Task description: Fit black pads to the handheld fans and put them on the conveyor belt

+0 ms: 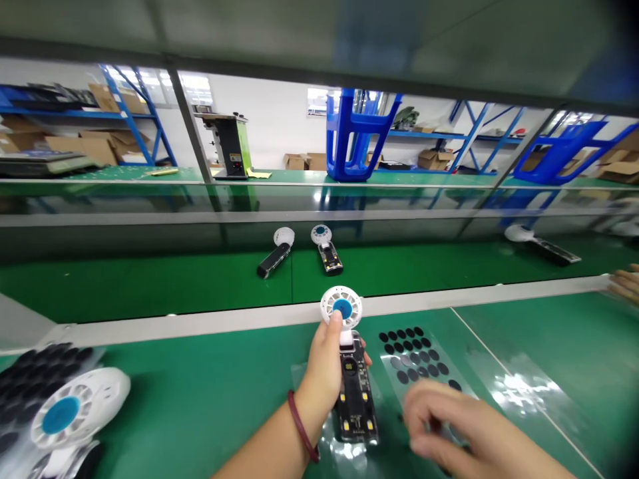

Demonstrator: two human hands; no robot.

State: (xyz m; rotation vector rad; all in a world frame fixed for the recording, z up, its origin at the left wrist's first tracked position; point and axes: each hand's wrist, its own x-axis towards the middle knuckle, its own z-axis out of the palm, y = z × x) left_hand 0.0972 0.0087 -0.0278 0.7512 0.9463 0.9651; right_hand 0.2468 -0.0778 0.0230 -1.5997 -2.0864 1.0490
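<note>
My left hand (327,359) grips a device with a round white fan head (341,307) and a black circuit-board body (355,399); the thumb presses on the blue centre of the fan. To the right, my right hand (439,419) is over a clear sheet of black round stickers (410,346), its fingers curled and thumb near the index finger. Whatever may be between those fingertips is too small and blurred to make out. A similar white fan head (82,406) lies at the lower left, beside another sheet of black dots (44,372).
Behind a pale rail (239,326), a green belt (150,279) carries a dark-backed device (274,259), a circuit-side-up device (330,258) and one farther right (549,249). Another person's hand (626,283) is at the right edge. A shelf (319,40) hangs overhead.
</note>
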